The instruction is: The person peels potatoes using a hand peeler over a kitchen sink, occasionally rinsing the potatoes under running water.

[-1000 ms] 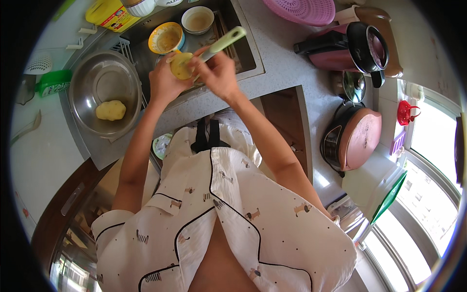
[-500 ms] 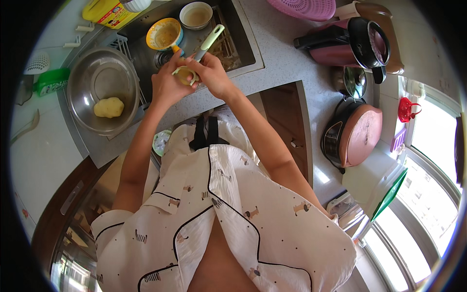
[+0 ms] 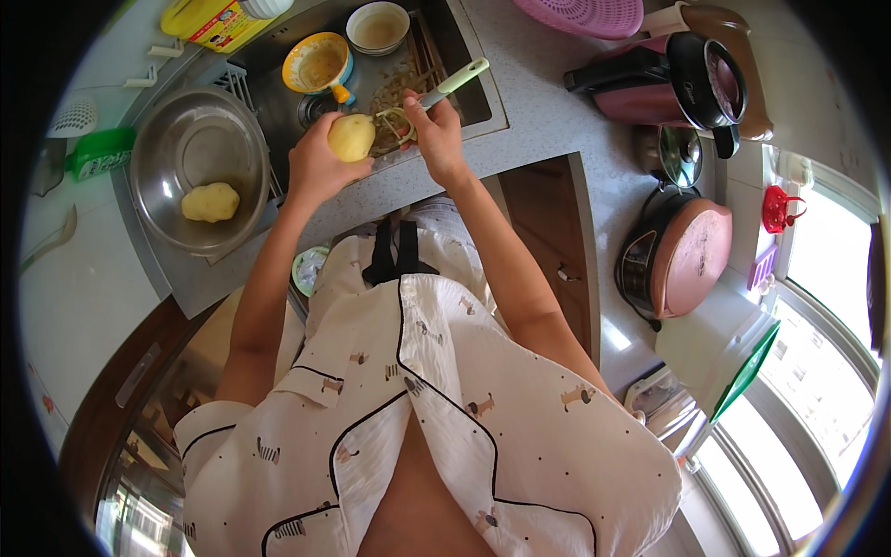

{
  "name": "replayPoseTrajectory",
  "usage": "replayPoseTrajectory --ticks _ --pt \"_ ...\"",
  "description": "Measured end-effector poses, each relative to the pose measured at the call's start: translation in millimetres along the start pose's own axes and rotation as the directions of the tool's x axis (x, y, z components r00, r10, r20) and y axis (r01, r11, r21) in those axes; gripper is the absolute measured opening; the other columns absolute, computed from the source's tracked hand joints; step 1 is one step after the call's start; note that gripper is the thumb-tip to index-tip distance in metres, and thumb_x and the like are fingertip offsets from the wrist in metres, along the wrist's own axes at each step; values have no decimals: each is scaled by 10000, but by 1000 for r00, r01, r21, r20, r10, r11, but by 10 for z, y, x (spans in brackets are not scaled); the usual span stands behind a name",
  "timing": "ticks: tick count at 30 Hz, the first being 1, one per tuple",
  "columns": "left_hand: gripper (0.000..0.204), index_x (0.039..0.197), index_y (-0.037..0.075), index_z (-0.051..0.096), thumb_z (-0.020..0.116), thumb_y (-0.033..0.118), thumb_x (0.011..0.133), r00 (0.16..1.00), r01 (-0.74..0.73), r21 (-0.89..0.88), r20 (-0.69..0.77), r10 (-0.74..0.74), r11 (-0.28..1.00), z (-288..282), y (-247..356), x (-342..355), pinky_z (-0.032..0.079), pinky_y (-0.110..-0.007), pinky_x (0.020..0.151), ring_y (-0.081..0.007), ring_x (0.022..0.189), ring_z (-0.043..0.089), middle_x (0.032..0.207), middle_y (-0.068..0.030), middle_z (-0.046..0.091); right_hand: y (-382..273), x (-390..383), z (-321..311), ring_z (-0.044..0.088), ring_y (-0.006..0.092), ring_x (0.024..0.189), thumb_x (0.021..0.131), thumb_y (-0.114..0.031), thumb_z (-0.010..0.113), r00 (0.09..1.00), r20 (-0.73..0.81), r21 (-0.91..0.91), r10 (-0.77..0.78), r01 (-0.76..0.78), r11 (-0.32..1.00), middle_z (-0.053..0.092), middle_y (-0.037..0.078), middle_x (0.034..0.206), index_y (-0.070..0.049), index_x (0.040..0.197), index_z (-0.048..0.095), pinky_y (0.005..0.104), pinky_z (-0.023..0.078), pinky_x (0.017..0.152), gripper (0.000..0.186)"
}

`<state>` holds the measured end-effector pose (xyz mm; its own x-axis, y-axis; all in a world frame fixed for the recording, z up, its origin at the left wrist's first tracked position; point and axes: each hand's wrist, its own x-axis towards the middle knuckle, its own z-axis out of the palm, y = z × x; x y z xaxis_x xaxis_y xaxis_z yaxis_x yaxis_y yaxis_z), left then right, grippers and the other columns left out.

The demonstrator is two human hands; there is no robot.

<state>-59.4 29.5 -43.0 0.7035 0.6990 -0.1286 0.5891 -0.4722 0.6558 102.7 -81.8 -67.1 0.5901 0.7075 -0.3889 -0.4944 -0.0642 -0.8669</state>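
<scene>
Left hand (image 3: 314, 160) wraps potato (image 3: 353, 137) over sink's (image 3: 497, 110) near side; right hand (image 3: 436, 139) grips green-handled peeler (image 3: 455, 81), its head just beside potato, contact unclear. Peelings (image 3: 394, 84) lie inside sink. Held potato looks mostly bare; underside I can't see, patches may remain. Second potato (image 3: 211, 201), seemingly peeled, rests in steel bowl (image 3: 200, 139) left of sink.

A home kitchen: bowls (image 3: 378, 30) sit in the sink (image 3: 269, 63), a steel basin (image 3: 200, 139) left of it, a colander (image 3: 587, 15) right, a printed pyjama top (image 3: 557, 446) before it.
</scene>
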Motion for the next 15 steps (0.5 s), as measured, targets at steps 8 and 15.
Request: replayPoseTrajectory --ticks 8,15 --pt "674 1199 75 570 877 256 627 998 60 -299 32 -53 952 -48 9 -42 527 -356 867 -257 1018 687 1106 -128 693 -219 -138 195 625 129 691 994 -221 609 968 249 76 29 -49 996 692 115 1015 3 1071 535 278 535 509 248" --pt "676 1219 43 566 882 275 668 992 124 -404 60 -109 907 -43 -52 -29 520 -339 858 -223 999 670 1101 -121 676 -84 113 39 636 131 717 994 -238 616 997 80 21 -12 11 1000 634 72 894 -14 1086 523 276 565 536 259"
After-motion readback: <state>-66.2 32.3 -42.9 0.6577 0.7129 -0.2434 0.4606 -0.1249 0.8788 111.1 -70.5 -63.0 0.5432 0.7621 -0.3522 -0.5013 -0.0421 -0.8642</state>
